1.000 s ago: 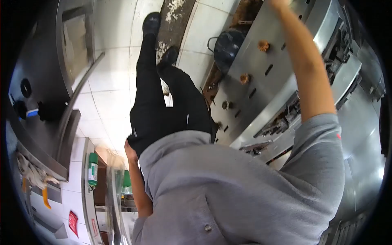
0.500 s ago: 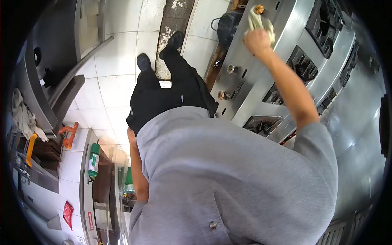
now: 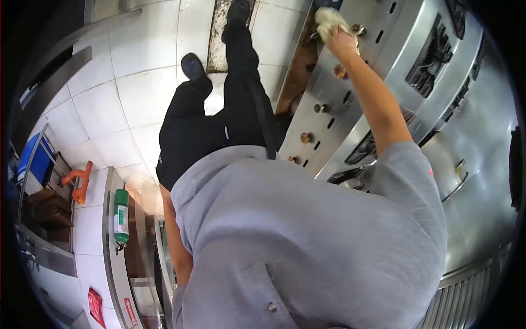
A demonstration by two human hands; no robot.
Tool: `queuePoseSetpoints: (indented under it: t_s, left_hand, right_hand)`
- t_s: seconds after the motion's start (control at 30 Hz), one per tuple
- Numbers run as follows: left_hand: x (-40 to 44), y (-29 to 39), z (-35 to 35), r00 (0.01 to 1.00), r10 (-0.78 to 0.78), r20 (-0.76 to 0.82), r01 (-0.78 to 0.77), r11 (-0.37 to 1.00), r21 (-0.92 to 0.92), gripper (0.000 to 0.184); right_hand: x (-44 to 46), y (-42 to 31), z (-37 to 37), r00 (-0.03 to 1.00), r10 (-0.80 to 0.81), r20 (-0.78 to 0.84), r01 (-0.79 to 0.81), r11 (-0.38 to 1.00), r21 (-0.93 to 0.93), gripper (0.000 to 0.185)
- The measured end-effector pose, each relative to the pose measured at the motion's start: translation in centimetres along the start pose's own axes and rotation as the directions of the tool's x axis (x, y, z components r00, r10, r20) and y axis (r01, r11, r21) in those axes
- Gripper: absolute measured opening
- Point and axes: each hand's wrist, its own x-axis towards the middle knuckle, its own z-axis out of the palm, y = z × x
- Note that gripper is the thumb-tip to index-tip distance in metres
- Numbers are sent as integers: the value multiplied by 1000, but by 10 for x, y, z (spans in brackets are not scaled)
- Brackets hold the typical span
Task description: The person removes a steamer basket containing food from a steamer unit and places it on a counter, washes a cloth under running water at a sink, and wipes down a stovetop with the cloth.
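Observation:
My right hand [image 3: 342,44] is closed around a pale yellowish cloth [image 3: 330,21]. The cloth lies against the steel front panel of the stove [image 3: 359,77], beside a round knob [image 3: 358,30]. Below the hand, a brownish knob [image 3: 339,71] and another knob [image 3: 321,108] stick out of the same panel. On the other side my left forearm [image 3: 174,236] hangs by my hip; the left hand itself is hidden behind my shirt and black trousers.
Black burner grates [image 3: 433,55] sit on the stove top at the right. White floor tiles [image 3: 145,44] surround my shoes [image 3: 193,66]. To the left are a green cylinder [image 3: 121,216], an orange pipe piece [image 3: 82,181] and steel counters.
I have stepped along the stove, so more knobs show below my right hand. That hand, still gripping the cloth, has shifted from one knob area to another along the panel.

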Motion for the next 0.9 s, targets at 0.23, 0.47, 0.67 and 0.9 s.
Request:
queuePoseSetpoints:
  t_s: [0.23,0.47,0.67,0.9]
  left_hand:
    - [-50,-73,-111,901,-307,-306,308,950,-46,30]
    - [-139,-193,-99,906,-385,-177,411,901,142,26]
    - [-137,-241,-102,960,-274,-61,279,906,320,25]
    - [-74,-290,-165,956,-261,-131,282,942,184,26]
  right_hand:
    - [-122,-165,138,948,4,318,-21,998,51,34]
    - [-296,-298,272,736,-38,676,-218,932,289,45]
    - [-396,-383,336,796,-11,605,-171,955,242,54]
    - [-479,-369,309,627,-298,719,35,934,356,33]
